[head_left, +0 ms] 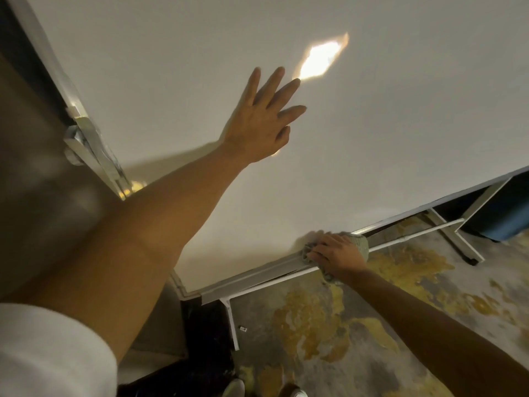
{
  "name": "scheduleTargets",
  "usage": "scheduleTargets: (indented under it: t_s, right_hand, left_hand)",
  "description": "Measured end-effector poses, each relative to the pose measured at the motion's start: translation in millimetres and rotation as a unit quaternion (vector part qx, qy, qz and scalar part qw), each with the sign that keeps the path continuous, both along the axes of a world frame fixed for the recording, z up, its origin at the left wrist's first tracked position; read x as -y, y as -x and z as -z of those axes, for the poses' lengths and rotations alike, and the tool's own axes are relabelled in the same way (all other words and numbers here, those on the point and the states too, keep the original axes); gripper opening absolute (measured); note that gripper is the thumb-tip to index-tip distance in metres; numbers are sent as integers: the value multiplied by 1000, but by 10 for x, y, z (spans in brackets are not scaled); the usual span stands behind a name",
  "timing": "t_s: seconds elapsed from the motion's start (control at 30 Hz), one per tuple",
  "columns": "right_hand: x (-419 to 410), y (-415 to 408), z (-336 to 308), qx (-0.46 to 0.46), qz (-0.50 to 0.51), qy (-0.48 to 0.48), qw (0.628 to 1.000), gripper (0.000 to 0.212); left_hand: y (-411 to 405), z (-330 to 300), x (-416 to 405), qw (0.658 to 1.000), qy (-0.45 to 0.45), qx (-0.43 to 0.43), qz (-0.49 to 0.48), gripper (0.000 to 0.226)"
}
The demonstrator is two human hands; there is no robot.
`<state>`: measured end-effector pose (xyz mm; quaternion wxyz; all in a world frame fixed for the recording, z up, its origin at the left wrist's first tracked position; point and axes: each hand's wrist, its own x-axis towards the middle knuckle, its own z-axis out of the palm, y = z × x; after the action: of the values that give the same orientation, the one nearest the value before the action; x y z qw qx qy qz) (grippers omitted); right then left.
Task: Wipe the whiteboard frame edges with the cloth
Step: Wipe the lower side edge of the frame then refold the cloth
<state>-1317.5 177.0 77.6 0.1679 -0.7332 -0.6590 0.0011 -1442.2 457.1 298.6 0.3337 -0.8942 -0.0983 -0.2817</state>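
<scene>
A large whiteboard (372, 124) fills the upper view, tilted in the frame. Its pale metal frame runs along the bottom edge (257, 275) and up the left side (86, 130). My left hand (263, 121) lies flat on the board surface with fingers spread and holds nothing. My right hand (337, 256) presses a grey cloth (360, 244) onto the bottom frame edge, about a third of the way along from the lower left corner. The cloth sticks out on both sides of the hand.
The board's white stand legs (233, 325) and crossbars (458, 239) rest on a grey floor with yellow patches (315, 319). A light glare (320, 60) shows on the board. A dark blue object (503, 222) sits at the right. My shoes (289, 392) show at the bottom.
</scene>
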Motion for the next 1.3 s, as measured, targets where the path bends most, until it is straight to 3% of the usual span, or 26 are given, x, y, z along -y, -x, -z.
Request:
scheduleTargets:
  t_s: [0.1,0.37,0.5,0.57,0.7,1.0,1.07,1.1,1.13,1.2,1.23,1.3]
  right_hand:
    - [70,-125,32,35,15,10,999,24]
    - [174,-473,-41,109,70,152,980,34]
    - [254,-767,-130,125,160,187,961,36]
    - [347,-885,-185,85,190,154,966,36]
    - [334,-888,-475,-68,233,-39,969,29]
    - [-110,-495,-1355,-165,211,-205,941,31]
    - [-181,-425,-1555,-211,218,-240,922,30]
    - [-209,-395,-1669,-231,223,-264,909,28]
    - [-241,-358,-1780,-245,227,-292,896,25]
    - [-263,-279,-1956,-256,224,-343,876,20]
    - [-261,-243,-2035,-256,222,-363,868,18]
    - [-234,-251,-2192,-257,223,-391,855,19]
  left_hand:
    - [-3,7,5,1000,-10,-6,-10,56]
    - [-5,-1,54,1000,-9,-11,-16,63]
    - [7,-6,72,1000,-2,-11,-19,62]
    - [-5,-1,98,999,-6,-12,-33,57]
    - [-43,16,133,999,-13,-14,-44,55]
    - [-100,-38,320,998,19,-33,-55,54]
    - [-93,-77,411,997,64,-18,-49,54]
    - [-121,-100,518,991,129,19,-34,51]
    - [-178,-118,634,973,219,68,-15,45]
    - [-309,-187,945,887,441,137,5,36]
    - [-374,-240,1114,812,566,142,9,35]
    - [-529,-340,1362,623,773,110,51,40]
